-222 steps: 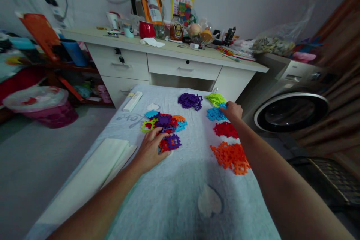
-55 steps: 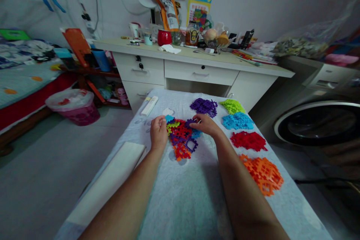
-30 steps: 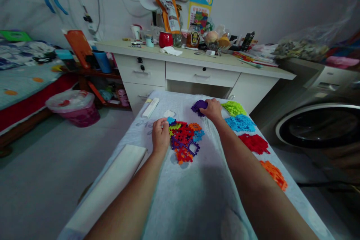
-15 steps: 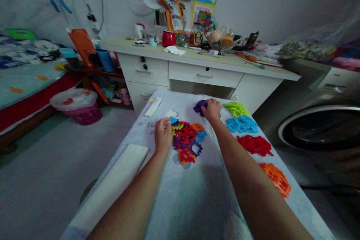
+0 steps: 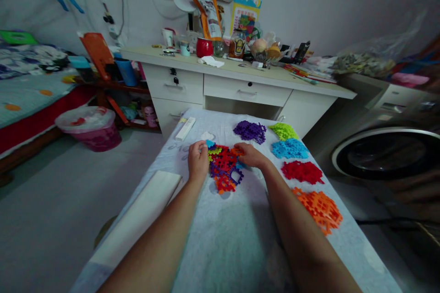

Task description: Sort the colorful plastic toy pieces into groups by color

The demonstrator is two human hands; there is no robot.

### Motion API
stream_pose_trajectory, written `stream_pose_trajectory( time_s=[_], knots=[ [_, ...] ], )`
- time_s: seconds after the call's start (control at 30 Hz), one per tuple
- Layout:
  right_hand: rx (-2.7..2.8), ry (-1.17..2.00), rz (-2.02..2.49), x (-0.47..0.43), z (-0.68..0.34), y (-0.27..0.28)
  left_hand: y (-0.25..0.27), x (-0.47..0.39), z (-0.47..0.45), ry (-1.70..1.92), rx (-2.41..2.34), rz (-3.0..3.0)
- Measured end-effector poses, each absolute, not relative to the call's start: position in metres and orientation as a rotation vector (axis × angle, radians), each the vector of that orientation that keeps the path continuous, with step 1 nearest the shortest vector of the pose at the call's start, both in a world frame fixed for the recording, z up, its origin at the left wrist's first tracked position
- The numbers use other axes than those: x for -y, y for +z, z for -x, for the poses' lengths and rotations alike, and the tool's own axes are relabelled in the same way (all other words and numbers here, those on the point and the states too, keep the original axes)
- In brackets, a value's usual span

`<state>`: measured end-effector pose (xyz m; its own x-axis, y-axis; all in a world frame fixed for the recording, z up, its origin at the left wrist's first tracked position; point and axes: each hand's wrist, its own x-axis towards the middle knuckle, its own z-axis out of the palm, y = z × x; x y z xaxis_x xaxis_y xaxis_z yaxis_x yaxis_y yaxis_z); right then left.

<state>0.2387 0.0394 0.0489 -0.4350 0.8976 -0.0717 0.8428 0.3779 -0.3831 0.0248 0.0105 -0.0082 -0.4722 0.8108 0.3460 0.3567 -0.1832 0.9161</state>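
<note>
A mixed heap of notched plastic building pieces (image 5: 223, 159), in red, orange, purple, blue and yellow-green, lies on the cloth-covered table. At its left edge my left hand (image 5: 198, 161) has its fingers closed on a blue building piece (image 5: 210, 143). From the other side, my right hand (image 5: 253, 154) reaches into the heap's upper right, fingers bent down among orange and blue pieces; what they grip is hidden. Single-colour piles sit to the right: purple (image 5: 250, 131), lime green (image 5: 283, 131), light blue (image 5: 289, 148), red (image 5: 302, 171) and orange (image 5: 319, 209).
A long white box-like block (image 5: 144, 210) runs along the table's left side. A narrow white strip (image 5: 185, 128) lies near the far left corner. Beyond the table stands a white desk (image 5: 247, 90) with cluttered top; a washing machine (image 5: 388, 114) is at right, a pink bin (image 5: 92, 130) at left.
My right hand has moved from the purple pile down and left to the mixed heap, uncovering the purple pile. My left hand stays at the blue piece. The view has shifted slightly.
</note>
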Motion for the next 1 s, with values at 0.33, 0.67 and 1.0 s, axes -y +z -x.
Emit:
stream_pose_trajectory(
  time_s=[0.33, 0.67, 1.0],
  knots=[
    [2.266, 0.418, 1.595, -0.012, -0.253, 0.048, -0.009, -0.010, -0.025, 1.633, -1.712, -1.416],
    [2.230, 0.426, 1.600, 0.062, -0.306, 0.085, -0.011, -0.009, -0.026, 1.514, -1.783, -1.701],
    [2.188, 0.288, 1.791, 0.132, -0.401, 0.098, -0.015, -0.007, -0.026, 1.399, -1.738, -1.898]
  ],
)
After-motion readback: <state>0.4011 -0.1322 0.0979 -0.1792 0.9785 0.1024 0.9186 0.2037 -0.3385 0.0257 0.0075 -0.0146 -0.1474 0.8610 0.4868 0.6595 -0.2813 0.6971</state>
